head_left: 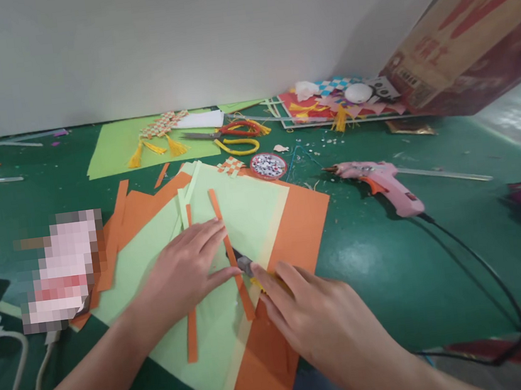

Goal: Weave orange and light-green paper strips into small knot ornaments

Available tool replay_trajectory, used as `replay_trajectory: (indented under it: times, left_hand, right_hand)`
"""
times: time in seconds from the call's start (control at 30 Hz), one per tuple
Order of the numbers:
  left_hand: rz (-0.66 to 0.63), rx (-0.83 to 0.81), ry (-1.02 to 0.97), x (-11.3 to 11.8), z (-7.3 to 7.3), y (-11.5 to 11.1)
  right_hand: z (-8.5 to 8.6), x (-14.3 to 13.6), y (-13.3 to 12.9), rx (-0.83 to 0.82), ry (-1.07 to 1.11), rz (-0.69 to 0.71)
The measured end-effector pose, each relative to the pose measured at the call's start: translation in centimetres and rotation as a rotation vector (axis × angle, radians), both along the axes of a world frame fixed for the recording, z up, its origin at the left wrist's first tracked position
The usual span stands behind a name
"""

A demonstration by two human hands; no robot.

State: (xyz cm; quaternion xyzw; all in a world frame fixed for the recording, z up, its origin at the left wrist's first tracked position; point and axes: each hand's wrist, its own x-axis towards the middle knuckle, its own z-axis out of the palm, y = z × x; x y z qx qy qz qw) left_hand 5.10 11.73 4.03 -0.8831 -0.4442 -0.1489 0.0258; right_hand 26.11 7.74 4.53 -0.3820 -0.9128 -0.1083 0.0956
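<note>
My left hand (187,261) lies flat on light green paper (257,189), fingers stretched, fingertips and thumb touching a narrow orange paper strip (242,289). In my right hand (315,311) is a utility knife (245,264) with a grey collar and partly visible yellow handle; the fingers wrap round it. Its dark blade tip reaches the strip near my left thumb. A second orange strip (192,339) runs under my left hand, which hides its middle. Beneath the green sheets lies orange paper (308,217).
Scissors (203,136) and a dish of googly eyes (268,165) are behind the papers. A pink glue gun (382,183) with a black cord lies right. A blurred-out pinkish item (63,270) with a cable sits left. A printed paper bag (469,36) stands back right.
</note>
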Motion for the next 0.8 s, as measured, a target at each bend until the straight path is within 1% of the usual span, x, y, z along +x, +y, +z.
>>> replay_trajectory:
  times: [0.13,0.3,0.53,0.8]
  left_hand:
    - [0.001,-0.018,-0.004,0.0,0.1,0.1]
    - [0.003,-0.021,-0.038,0.1,0.1,0.1]
    - [0.006,-0.022,-0.033,0.0,-0.1,0.1]
    - [0.004,-0.021,-0.036,0.0,0.0,0.0]
  right_hand:
    - [0.1,-0.1,0.1,0.012,0.029,-0.019]
    - [0.2,-0.4,0.4,-0.018,0.005,-0.043]
    - [0.2,-0.8,1.2,0.006,0.04,-0.11]
    - [0.6,-1.1,1.6,-0.023,-0.012,-0.129]
